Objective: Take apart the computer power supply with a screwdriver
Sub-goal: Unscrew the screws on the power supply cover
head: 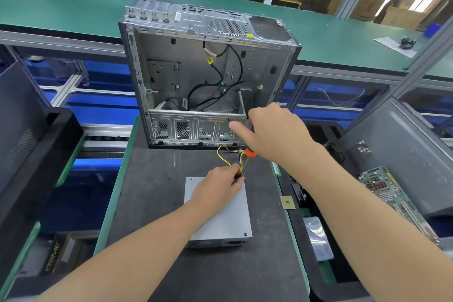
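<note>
Two hands at the wire end of the grey metal power supply box (220,223), lid not yet off.
Lies flat on the dark matted tabletop (159,203), just in front of the open silver computer case (208,76). Pinches the yellow-and-black wire bundle (241,162) in the left hand (217,186) grip; wraps the right hand (277,135) grip round the orange-handled screwdriver (250,153), forefinger out straight. Likely risks: nicking the wires with the tip so close beside them, or skidding the box if driven with nothing steadying it. Crowds the far side with the case; keeps a green circuit board (384,189) and a small brass plate (287,202) off to the right, well apart.
</note>
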The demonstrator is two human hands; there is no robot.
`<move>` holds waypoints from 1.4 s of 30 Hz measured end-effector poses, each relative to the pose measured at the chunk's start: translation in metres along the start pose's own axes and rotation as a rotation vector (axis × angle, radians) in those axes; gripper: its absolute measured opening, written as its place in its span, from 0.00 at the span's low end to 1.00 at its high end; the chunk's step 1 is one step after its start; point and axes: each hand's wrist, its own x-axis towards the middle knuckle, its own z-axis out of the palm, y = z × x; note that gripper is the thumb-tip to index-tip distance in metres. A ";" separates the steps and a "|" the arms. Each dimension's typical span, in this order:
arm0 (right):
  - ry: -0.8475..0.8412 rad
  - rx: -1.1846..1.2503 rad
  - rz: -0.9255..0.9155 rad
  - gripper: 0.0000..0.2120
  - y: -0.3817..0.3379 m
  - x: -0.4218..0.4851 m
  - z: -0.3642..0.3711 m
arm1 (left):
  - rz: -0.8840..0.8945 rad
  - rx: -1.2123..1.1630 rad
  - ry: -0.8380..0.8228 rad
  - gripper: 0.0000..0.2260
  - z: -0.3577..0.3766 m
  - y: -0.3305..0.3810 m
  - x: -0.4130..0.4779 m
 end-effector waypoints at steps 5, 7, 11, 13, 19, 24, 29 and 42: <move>-0.061 0.171 -0.048 0.16 0.005 0.007 0.006 | -0.017 -0.022 0.009 0.08 0.000 0.000 -0.001; -0.093 0.264 -0.128 0.11 0.009 0.007 0.004 | -0.018 -0.020 0.014 0.08 0.001 -0.001 -0.001; -0.160 0.345 -0.281 0.01 0.017 0.008 -0.002 | -0.020 -0.024 0.005 0.08 0.000 -0.001 0.000; -0.197 0.362 -0.340 0.04 0.020 0.009 -0.006 | -0.024 -0.025 -0.001 0.08 -0.001 0.000 -0.001; -0.327 0.398 -0.444 0.11 0.020 0.005 -0.018 | -0.032 -0.032 -0.018 0.06 -0.001 0.001 -0.001; -0.092 0.129 -0.176 0.15 0.008 0.000 -0.007 | -0.021 -0.013 -0.001 0.08 0.000 0.001 -0.001; -0.056 0.184 -0.018 0.17 -0.005 0.000 0.006 | -0.005 -0.010 0.001 0.08 -0.001 0.001 -0.001; -0.249 0.472 -0.322 0.13 0.015 -0.001 -0.009 | -0.018 -0.019 0.001 0.07 -0.001 0.001 -0.002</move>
